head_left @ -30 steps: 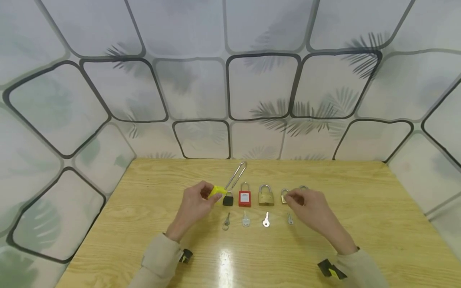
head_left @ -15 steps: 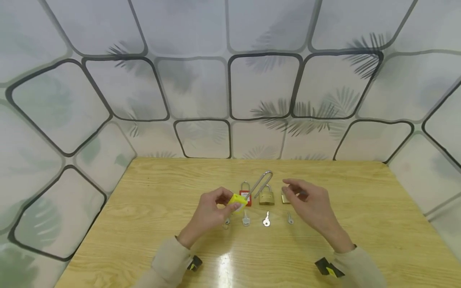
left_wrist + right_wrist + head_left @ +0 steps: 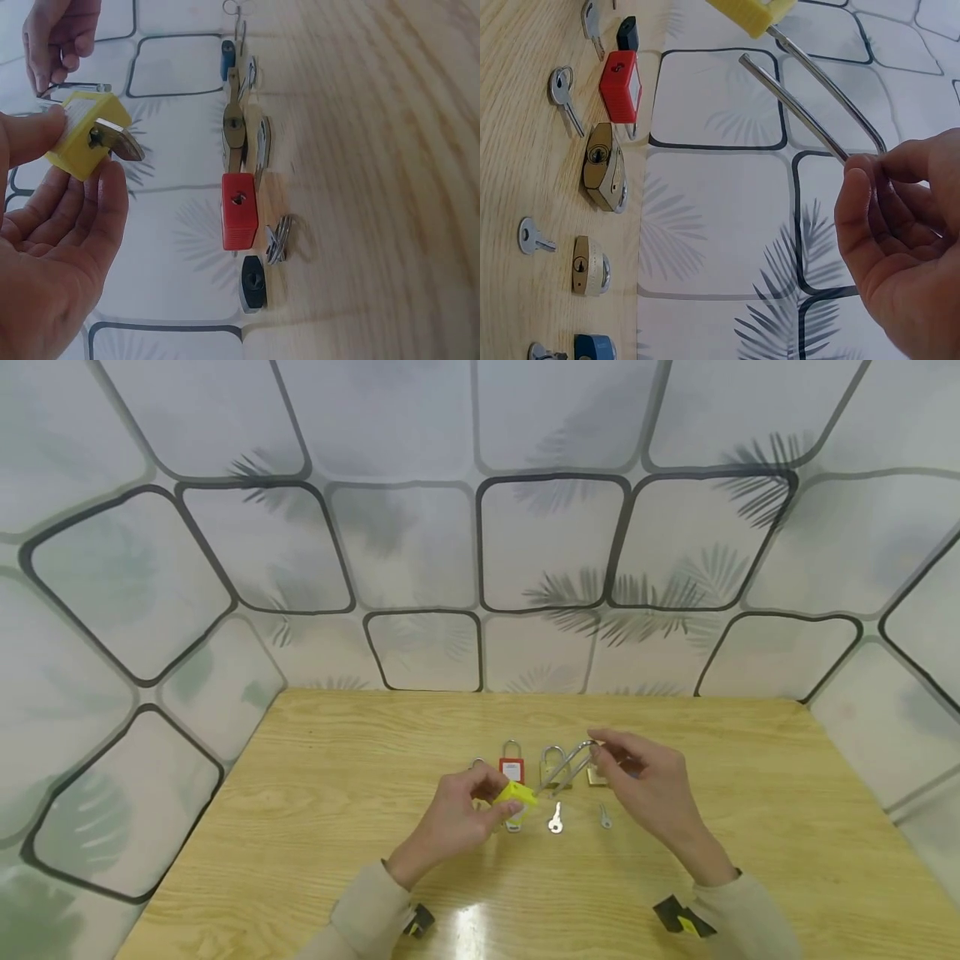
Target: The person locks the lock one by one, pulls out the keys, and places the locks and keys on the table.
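A yellow padlock [image 3: 517, 797] is held between the thumb and fingers of my left hand [image 3: 456, 817], raised above the table. In the left wrist view a key [image 3: 120, 141] sticks out of its keyhole. The long steel shackle [image 3: 810, 112] is unlocked: one leg stays in the body, the other ends free beside it. At the bend of that shackle, my right hand [image 3: 651, 783] pinches the metal with thumb and fingertips. Below the hands stand a red padlock [image 3: 512, 768], a large brass padlock [image 3: 604, 166] and a small brass padlock [image 3: 591, 266].
A black padlock [image 3: 253, 285] and a blue padlock [image 3: 595, 348] end the row on the wooden table [image 3: 315, 793]. Several keys lie in front, among them a silver key [image 3: 556, 818] and a smaller key [image 3: 604, 816]. A patterned white backdrop [image 3: 420, 543] rises behind.
My left hand has carried the yellow padlock to the right, away from above the black padlock. My right hand, near the small brass padlock before, now pinches the shackle's bend.
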`<state>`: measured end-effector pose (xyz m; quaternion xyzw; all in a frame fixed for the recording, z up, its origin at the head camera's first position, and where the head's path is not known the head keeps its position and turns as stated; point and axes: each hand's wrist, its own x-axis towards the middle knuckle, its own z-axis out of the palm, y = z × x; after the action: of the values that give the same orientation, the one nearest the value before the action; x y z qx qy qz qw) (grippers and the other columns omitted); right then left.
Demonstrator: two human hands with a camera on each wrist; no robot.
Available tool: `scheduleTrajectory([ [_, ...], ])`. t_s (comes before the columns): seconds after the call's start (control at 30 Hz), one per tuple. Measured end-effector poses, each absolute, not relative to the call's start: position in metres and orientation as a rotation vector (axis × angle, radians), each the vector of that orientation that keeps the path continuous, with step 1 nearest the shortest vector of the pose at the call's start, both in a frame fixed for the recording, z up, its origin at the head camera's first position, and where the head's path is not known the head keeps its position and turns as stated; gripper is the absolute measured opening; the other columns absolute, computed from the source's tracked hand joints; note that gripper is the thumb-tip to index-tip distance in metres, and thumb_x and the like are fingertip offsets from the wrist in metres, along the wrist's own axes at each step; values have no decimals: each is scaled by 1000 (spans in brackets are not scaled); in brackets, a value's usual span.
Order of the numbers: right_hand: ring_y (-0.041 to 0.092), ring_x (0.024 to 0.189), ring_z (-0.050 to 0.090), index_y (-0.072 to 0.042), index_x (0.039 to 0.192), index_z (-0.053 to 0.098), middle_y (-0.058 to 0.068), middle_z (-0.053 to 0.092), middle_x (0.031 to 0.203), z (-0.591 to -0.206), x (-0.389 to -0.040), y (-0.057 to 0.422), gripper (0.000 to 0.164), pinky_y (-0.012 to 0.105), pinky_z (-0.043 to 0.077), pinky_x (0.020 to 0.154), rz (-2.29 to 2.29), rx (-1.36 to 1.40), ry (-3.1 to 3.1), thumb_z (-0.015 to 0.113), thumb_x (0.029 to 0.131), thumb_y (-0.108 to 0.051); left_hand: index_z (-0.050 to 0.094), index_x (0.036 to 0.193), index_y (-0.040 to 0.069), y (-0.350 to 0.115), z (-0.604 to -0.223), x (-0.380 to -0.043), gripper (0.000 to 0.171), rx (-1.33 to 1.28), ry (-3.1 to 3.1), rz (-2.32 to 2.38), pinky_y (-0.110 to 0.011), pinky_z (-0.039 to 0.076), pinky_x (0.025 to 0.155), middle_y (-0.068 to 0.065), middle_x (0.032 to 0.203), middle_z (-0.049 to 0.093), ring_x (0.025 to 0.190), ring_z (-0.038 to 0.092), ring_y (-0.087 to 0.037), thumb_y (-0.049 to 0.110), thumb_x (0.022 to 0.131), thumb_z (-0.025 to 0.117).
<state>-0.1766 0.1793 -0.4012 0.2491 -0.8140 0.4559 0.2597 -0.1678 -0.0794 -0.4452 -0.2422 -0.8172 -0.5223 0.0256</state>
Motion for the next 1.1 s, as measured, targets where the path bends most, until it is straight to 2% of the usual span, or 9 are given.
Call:
scheduleTrajectory([
  [0.17,16,61,66,0,104,73,10,74,74,-402,-176,181,25,9,53,54,1255,647,-2239,73,81,9,67,91,9,-79,-445,-168,15,-729,-2556,-1598,-32,60,68,-1,86,70,74,64,-8,16,83,77],
  [0.37,16,62,66,-4,107,73,8,75,76,-402,-175,182,24,12,53,51,1240,613,-2291,71,85,4,67,93,10,-78,-444,-169,15,-736,-2573,-1589,-33,59,68,0,86,70,74,63,-7,17,83,77],
  [0.6,15,70,67,-5,110,72,10,76,85,-402,-173,180,21,15,55,56,1282,542,-2363,69,89,-5,67,93,10,-77,-443,-168,15,-738,-2590,-1587,-31,60,70,0,87,70,75,63,-7,17,84,76],
  [0.9,15,74,68,-6,111,71,7,76,90,-401,-172,178,21,20,57,58,1278,499,-2401,69,90,-10,67,95,10,-75,-443,-167,16,-720,-2615,-1620,-36,59,71,-1,87,71,75,63,-8,18,84,76],
  [1.1,15,75,68,-7,108,71,8,76,95,-400,-173,175,19,16,56,58,1296,535,-2364,71,89,-10,68,93,11,-73,-443,-168,15,-713,-2599,-1641,-38,59,71,0,85,71,74,63,-8,18,83,77],
])
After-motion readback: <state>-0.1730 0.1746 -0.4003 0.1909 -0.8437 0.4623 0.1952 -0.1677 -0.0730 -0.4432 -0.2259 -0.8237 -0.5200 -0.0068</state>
